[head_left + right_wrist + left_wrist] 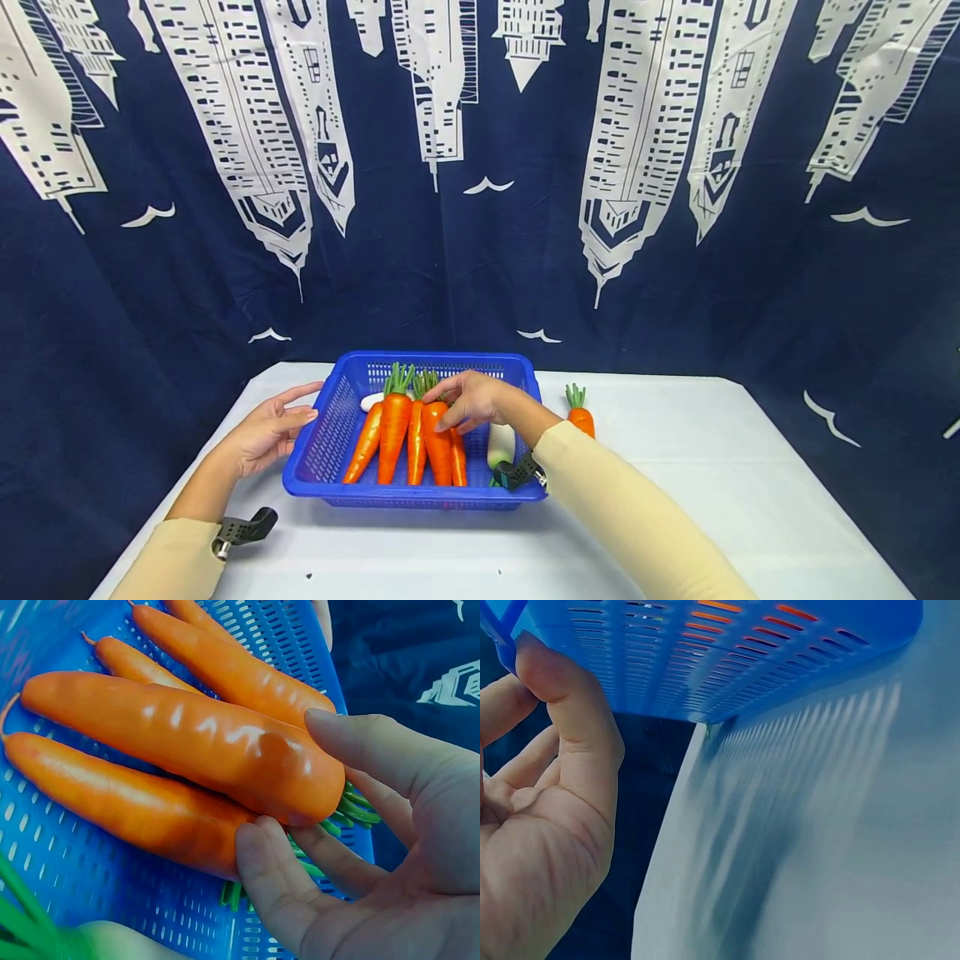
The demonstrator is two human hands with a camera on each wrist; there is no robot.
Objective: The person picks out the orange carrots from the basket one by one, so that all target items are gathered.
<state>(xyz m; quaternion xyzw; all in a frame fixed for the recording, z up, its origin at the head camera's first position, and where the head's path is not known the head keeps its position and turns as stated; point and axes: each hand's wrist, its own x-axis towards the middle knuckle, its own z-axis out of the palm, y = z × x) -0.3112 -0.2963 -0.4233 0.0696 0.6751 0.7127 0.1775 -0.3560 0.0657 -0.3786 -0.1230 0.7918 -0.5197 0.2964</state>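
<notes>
A blue plastic basket [416,502] stands on the white table, holding several orange carrots with green stem stubs. My left hand [266,429] is at the basket's left side, thumb and fingertips touching its rim; the left wrist view shows the thumb [570,712] against the blue plastic. Over the basket, my right hand [476,400] holds the top end of a carrot [195,742] that lies above the others. Its thumb is on one side, and a finger goes beneath, its tip hidden. Another fingertip touches a lower carrot [127,802].
A white vegetable with a green end [501,443] lies at the basket's right, and a white piece [371,402] shows at its back left. One carrot [581,417] is on the table [712,467], right of the basket, partly behind the right arm. A navy patterned cloth [450,250] hangs behind.
</notes>
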